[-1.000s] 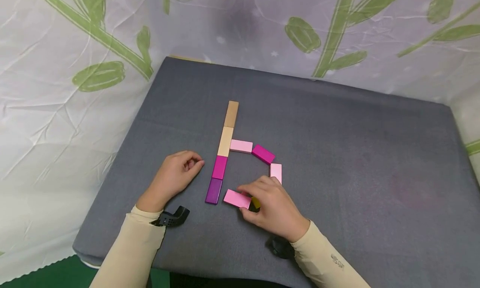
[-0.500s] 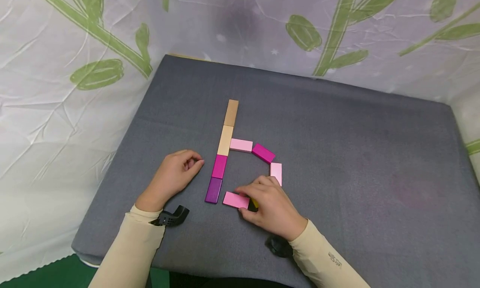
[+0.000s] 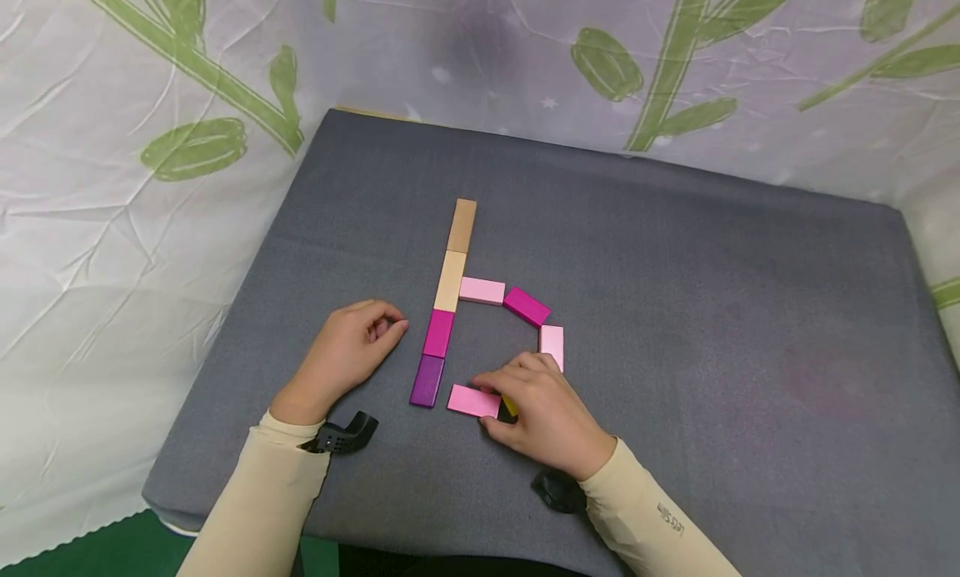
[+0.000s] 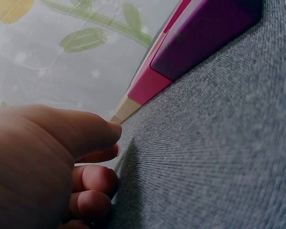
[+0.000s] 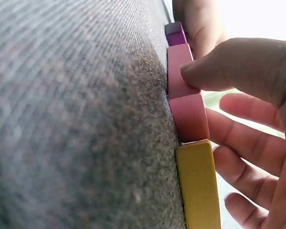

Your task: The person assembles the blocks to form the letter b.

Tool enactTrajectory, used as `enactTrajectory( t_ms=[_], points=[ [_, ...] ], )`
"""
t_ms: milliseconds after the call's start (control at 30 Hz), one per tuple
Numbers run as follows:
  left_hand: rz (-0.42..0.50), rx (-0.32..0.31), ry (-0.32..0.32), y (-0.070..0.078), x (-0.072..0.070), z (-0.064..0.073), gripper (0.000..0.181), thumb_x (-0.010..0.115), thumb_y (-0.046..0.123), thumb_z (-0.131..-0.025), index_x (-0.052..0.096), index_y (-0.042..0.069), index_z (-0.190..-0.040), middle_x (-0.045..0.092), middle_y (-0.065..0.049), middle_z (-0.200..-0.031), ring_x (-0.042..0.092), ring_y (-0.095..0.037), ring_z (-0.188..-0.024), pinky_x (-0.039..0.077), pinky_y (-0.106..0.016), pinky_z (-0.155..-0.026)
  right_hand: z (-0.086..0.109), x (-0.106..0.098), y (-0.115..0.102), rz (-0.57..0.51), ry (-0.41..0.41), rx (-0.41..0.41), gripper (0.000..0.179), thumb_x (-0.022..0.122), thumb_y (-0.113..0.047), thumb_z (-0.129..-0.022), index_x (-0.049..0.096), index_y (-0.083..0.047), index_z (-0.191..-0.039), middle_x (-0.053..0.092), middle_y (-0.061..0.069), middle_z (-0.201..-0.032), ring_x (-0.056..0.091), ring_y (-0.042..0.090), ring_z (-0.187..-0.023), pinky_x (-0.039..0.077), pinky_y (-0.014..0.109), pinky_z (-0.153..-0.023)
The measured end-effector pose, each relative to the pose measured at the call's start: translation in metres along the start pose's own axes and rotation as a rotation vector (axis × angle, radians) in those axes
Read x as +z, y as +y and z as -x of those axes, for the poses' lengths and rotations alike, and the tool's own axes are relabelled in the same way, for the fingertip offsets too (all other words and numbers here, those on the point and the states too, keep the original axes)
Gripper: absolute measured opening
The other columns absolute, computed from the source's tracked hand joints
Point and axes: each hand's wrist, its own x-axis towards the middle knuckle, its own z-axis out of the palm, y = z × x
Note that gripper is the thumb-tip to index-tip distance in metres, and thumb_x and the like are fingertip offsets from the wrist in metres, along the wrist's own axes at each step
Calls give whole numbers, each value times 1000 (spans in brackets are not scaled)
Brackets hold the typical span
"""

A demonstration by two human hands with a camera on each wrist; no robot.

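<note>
Between thumb and index finger, my right hand [image 3: 551,414] pinches a pink block [image 3: 470,400] lying flat on the grey cloth. A small gap parts its left end from the purple block [image 3: 427,381]. Under my right palm a yellow block [image 5: 198,183] is mostly hidden in the head view; the right wrist view shows it beside the pink block's right end. My left hand [image 3: 345,356] rests on the cloth left of the column, fingers loosely curled, holding nothing. That column continues upward with a magenta block [image 3: 438,333], a light wood block [image 3: 451,281] and a brown block [image 3: 462,225].
From the light wood block, a pale pink block [image 3: 482,291], a slanted magenta block [image 3: 527,306] and another pale pink block [image 3: 551,343] curve rightward and down. The cloth-covered table [image 3: 712,327] ends at a leaf-patterned curtain [image 3: 187,152] behind and to the left.
My right hand has turned the pink block slightly, its left end coming a little nearer to me, so it lies straighter. My left hand has stayed in place.
</note>
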Motion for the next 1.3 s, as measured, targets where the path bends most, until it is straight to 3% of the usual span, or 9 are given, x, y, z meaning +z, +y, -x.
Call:
enactTrajectory(
  t_ms=[133,233,367,500,667,867,1300],
  points=[
    [2,7,-5,0,0,0,11,74,19,-99,76,8,-97,56,1,-75,49,-13,-67,40,-31,-61,0,0,0,0,-3,1,40,89,-23,-83,77,-14,-120,76,-5,-103,59,13,-98,43,42,-95],
    [-6,13,-44,0,-2,1,10,76,19,-97,77,9,-101,57,1,-79,48,-13,-66,40,-31,-61,0,0,0,0,-8,6,40,89,-24,-83,77,-14,-120,76,-5,-103,60,13,-98,43,42,-96],
    [3,8,-179,0,-7,4,19,79,20,-94,77,14,-112,58,3,-87,49,-13,-72,41,-32,-65,0,0,0,0,-12,11,41,89,-25,-83,77,-15,-120,76,-5,-104,60,13,-99,43,43,-97],
    [80,14,-318,-2,-16,7,33,80,18,-91,74,16,-123,59,4,-94,52,-14,-84,44,-34,-75,0,0,0,-2,-11,3,41,89,-25,-83,77,-15,-121,75,-5,-104,60,13,-99,43,43,-97],
    [163,50,-410,-3,-24,10,54,89,27,-85,68,15,-134,58,3,-102,52,-16,-95,43,-37,-83,0,1,1,-4,-8,-1,41,89,-24,-83,77,-14,-121,75,-5,-103,60,13,-99,43,44,-98],
    [135,86,-436,0,-23,12,72,93,38,-80,65,22,-144,56,4,-103,50,-16,-97,40,-41,-87,0,1,1,2,-4,-7,40,89,-24,-83,77,-14,-120,75,-5,-102,60,13,-98,43,44,-98],
    [48,92,-429,2,-18,12,66,92,36,-81,69,22,-141,56,6,-102,48,-15,-95,37,-45,-89,0,2,3,5,-6,-3,40,89,-24,-84,77,-14,-121,76,-6,-105,60,13,-100,43,42,-97]
  ],
)
